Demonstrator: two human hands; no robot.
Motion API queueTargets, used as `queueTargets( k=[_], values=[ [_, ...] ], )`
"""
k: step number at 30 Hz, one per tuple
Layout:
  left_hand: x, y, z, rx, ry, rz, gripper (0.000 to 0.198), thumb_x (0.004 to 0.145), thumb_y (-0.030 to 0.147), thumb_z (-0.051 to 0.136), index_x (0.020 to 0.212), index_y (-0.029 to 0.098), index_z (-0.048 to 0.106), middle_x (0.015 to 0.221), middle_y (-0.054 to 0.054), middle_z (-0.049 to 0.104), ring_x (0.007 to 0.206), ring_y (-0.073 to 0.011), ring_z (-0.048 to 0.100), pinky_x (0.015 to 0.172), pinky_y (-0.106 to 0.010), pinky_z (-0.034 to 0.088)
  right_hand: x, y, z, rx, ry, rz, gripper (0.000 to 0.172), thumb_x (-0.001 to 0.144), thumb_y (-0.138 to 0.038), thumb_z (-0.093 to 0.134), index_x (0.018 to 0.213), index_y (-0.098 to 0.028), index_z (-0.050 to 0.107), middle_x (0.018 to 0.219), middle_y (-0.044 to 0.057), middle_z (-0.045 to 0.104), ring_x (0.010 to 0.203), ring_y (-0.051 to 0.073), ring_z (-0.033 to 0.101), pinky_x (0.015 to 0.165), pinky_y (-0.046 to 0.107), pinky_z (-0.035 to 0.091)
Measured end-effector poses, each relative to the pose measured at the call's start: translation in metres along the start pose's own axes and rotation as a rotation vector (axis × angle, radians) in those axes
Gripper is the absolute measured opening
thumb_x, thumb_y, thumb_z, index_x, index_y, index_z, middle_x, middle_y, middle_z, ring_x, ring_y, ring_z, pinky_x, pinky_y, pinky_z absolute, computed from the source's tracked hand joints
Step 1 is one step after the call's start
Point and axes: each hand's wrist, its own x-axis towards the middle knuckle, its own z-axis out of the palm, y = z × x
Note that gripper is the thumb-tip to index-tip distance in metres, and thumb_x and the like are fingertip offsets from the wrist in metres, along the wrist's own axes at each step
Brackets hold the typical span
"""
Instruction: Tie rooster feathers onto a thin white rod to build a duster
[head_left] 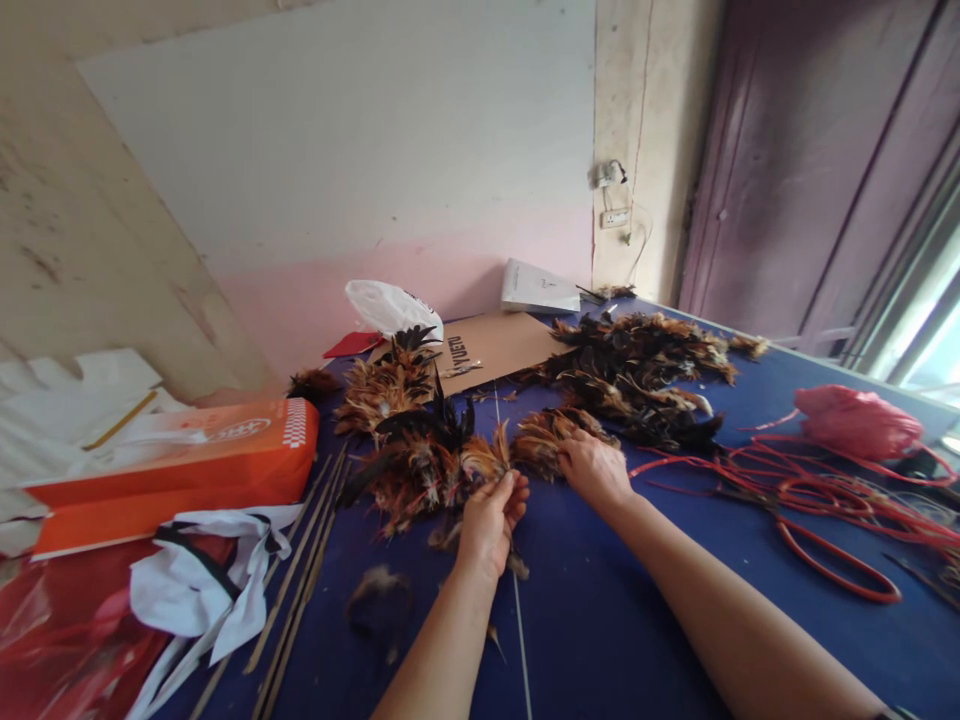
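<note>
My left hand point(491, 520) is closed in a pinch on the base of a small bunch of orange-brown feathers point(486, 452), their tips fanned away from me. My right hand point(596, 465) lies at a loose pile of brown feathers point(541, 438), its fingers bent and pressed together on some of them; the fingertips are partly hidden. Beside the left hand are bundles of feathers point(409, 480) bound with thin red strands, some with long black plumes. Behind the right hand spreads a larger heap of black and brown feathers point(645, 360).
On the blue table point(600, 610) lie red-handled scissors point(832, 570), a pink twine ball point(855, 420) with loose strands, and a brown cardboard sheet point(510, 345). Thin sticks point(304, 590), an orange bag point(187, 470) and white cloth point(202, 575) are at left. A white box point(536, 288) stands behind.
</note>
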Motion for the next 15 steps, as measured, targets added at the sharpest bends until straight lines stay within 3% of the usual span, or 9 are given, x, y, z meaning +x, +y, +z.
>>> queueTargets(
  k=[6,10,15],
  values=[
    [-0.002,0.000,0.001,0.009,0.010,-0.011,0.010,0.070,0.015,0.064,0.079,0.010,0.065,0.075,-0.008,0.067,0.061,-0.0105,0.062,0.049,-0.016,0.046,0.008,0.011,0.003,0.443,0.057,0.187,0.020,0.071,-0.031,0.051,0.075,-0.020,0.067,0.078,0.004,0.065,0.073,0.017,0.058,0.061,0.023,0.038],
    [-0.001,-0.003,0.001,0.022,-0.014,-0.007,0.011,0.070,0.015,0.064,0.080,0.010,0.065,0.076,-0.009,0.067,0.063,-0.0116,0.062,0.051,-0.017,0.047,0.012,0.019,0.006,0.843,0.031,0.376,0.029,0.065,-0.037,0.054,0.076,-0.014,0.067,0.061,0.004,0.061,0.056,0.015,0.054,0.050,0.024,0.037],
    [0.002,-0.004,0.004,-0.002,-0.055,0.005,0.012,0.069,0.016,0.065,0.080,0.010,0.064,0.085,-0.011,0.067,0.070,-0.0142,0.064,0.055,-0.020,0.049,0.011,0.021,0.003,0.951,-0.018,0.393,0.033,0.065,-0.036,0.052,0.079,-0.009,0.065,0.050,0.000,0.053,0.042,0.010,0.044,0.041,0.021,0.030]
  ],
)
